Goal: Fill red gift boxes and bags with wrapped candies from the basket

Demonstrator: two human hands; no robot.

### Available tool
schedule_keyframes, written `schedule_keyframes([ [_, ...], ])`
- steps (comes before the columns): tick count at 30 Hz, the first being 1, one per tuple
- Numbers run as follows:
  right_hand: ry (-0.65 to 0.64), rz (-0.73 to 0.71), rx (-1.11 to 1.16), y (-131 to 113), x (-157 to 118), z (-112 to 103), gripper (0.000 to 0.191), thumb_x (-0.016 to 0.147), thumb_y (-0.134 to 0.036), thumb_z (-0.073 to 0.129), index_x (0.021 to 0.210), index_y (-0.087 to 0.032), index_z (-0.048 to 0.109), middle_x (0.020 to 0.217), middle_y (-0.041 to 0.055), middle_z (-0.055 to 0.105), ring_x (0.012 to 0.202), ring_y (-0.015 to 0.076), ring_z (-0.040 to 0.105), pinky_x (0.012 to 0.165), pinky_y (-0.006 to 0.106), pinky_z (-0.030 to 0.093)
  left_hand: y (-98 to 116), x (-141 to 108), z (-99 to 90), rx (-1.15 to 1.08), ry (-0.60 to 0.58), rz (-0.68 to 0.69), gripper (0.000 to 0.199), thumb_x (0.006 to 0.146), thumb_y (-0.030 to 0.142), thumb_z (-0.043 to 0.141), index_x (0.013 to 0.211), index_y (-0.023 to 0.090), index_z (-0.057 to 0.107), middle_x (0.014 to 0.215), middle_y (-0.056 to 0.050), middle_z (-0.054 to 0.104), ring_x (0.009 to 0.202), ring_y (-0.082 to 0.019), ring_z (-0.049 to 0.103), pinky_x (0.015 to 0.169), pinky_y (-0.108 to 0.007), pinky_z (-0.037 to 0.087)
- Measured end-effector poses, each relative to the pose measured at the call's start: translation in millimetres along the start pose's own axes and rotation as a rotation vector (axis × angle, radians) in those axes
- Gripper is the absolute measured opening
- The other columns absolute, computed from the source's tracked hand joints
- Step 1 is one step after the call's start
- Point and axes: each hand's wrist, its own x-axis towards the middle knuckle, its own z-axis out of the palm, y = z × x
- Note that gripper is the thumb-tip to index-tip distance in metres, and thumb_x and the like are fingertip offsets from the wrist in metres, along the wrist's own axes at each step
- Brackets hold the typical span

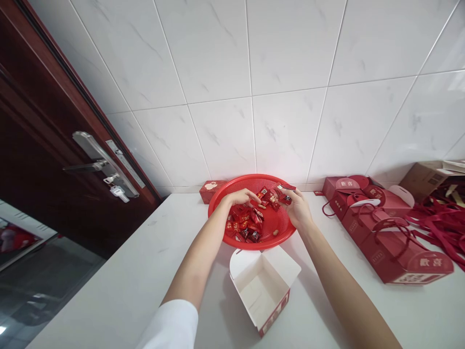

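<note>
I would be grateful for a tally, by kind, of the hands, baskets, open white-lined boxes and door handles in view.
Left hand and right hand: 2
Red basket: 1
Open white-lined box: 1
Door handle: 1
Total: 5

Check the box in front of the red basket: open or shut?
Open: the box has flaps spread outward, its white inside showing to the bottom.

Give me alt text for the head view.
A person's left hand is over red-wrapped packets in a red basket; the right hand holds at least one. An open box sits nearer the camera, red boxes to the right.
</note>
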Motion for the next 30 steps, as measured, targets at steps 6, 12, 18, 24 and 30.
schedule_keyframes([
  [6, -0.011, 0.001, -0.019, 0, 0, -1, 0.026, 0.052, -0.026, 0.086, 0.069, -0.022, 0.068, 0.076, 0.0006, 0.076, 0.066, 0.0172, 0.068, 0.063, 0.031, 0.055, -17, -1, -10.0, 0.055, 0.252, -0.118, 0.038, 0.075, 0.010, 0.056, 0.107, 0.020, 0.074, 0.111, -0.006, 0.075, 0.092, -0.018, 0.069, 0.074, -0.023, 0.052],
  [12, -0.010, -0.001, -0.039, 0, -1, 0, 0.024, 0.053, -0.026, 0.084, 0.068, -0.022, 0.067, 0.077, 0.0008, 0.076, 0.066, 0.0173, 0.068, 0.064, 0.031, 0.056, -26, 0, -9.9, 0.123, 0.040, -0.283, 0.036, 0.050, 0.012, 0.079, 0.086, 0.019, 0.075, 0.097, -0.005, 0.076, 0.080, -0.024, 0.069, 0.064, -0.026, 0.051],
  [18, -0.011, 0.005, -0.033, 1, 0, -1, 0.023, 0.052, -0.025, 0.084, 0.068, -0.022, 0.068, 0.078, 0.0016, 0.077, 0.066, 0.0168, 0.068, 0.063, 0.031, 0.056, -19, -3, -12.3, 0.141, -0.133, -0.267, 0.069, 0.030, 0.012, 0.088, 0.096, 0.024, 0.075, 0.125, -0.007, 0.068, 0.097, -0.029, 0.068, 0.067, -0.026, 0.052],
  [24, -0.034, 0.001, -0.040, 0, -2, 1, 0.022, 0.052, -0.025, 0.084, 0.069, -0.021, 0.069, 0.078, 0.0008, 0.076, 0.065, 0.0157, 0.066, 0.064, 0.030, 0.055, -12, -1, 1.6, 0.139, -0.092, -0.197, 0.069, 0.031, 0.023, 0.092, 0.098, 0.021, 0.074, 0.110, -0.010, 0.072, 0.096, -0.032, 0.066, 0.070, -0.031, 0.052],
  [30, -0.045, 0.007, -0.075, -3, -4, 4, 0.022, 0.053, -0.026, 0.083, 0.070, -0.022, 0.070, 0.077, 0.0005, 0.076, 0.065, 0.0158, 0.066, 0.063, 0.029, 0.054, -1, -1, 9.8, -0.003, -0.041, 0.006, 0.023, 0.061, 0.031, 0.081, 0.080, 0.019, 0.075, 0.083, -0.001, 0.073, 0.085, -0.022, 0.066, 0.075, -0.027, 0.049],
])
